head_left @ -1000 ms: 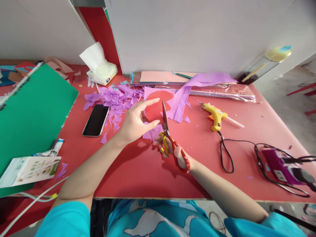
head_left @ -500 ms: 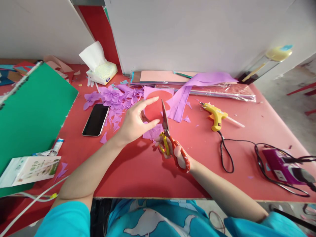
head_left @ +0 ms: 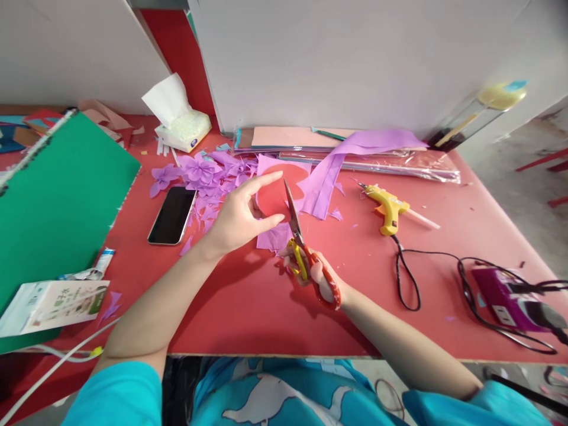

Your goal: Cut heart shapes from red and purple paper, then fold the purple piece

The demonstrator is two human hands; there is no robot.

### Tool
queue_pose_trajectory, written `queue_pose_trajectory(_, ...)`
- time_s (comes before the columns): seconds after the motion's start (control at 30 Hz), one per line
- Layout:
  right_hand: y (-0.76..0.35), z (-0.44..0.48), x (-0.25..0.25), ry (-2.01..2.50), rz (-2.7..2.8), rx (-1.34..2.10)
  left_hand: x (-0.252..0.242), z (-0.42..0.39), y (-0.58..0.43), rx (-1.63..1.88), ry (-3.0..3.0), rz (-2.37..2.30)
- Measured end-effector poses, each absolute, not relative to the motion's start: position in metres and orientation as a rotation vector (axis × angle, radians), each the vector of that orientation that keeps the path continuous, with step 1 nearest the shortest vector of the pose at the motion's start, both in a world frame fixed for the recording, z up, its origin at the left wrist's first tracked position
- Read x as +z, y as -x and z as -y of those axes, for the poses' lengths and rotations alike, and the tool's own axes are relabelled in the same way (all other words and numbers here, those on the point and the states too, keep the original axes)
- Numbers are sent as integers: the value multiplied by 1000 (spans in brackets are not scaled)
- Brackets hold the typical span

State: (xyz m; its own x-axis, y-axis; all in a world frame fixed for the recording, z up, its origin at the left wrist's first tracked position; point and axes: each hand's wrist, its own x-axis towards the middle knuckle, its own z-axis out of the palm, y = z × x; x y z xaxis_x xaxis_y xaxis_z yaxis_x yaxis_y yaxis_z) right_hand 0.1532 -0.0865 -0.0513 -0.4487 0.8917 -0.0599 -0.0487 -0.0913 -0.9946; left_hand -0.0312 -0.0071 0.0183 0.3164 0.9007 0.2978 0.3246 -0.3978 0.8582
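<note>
My left hand (head_left: pixel 242 216) pinches a rounded piece of red paper (head_left: pixel 271 198) with a curvy outline, its forefinger and thumb spread across the front; the other fingers are hidden behind. In my right hand (head_left: pixel 326 278) is a pair of scissors (head_left: pixel 294 220) with one red and one yellow handle. Their blades point up and away, lying across the right part of the red paper. Whether the blades are slightly apart I cannot tell. Beneath the red paper lie a purple sheet (head_left: pixel 267 162) and a smaller purple paper piece (head_left: pixel 276 238) on the red table (head_left: pixel 248 313).
Purple paper flowers (head_left: pixel 200 171) and scraps lie left of centre, beside a phone (head_left: pixel 173 216) and tissues (head_left: pixel 184 130). To the right are a yellow glue gun (head_left: pixel 388 207), its cord and a purple power block (head_left: pixel 506 299). A green board (head_left: pixel 66 195) covers the left side.
The scissors have shifted slightly left, their tip now further over the red paper. My left hand and the red paper have also moved a little left.
</note>
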Motion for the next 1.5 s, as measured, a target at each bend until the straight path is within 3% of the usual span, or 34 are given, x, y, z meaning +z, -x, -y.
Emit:
queue_pose_trajectory(0.4,-156,87,-56,763,1399,1781,19,5,34,1026,-1894,-1006)
queue_pose_trajectory(1.5,-155,86,-48,872,1430,1745,20,2,37,958,-2019,-1030)
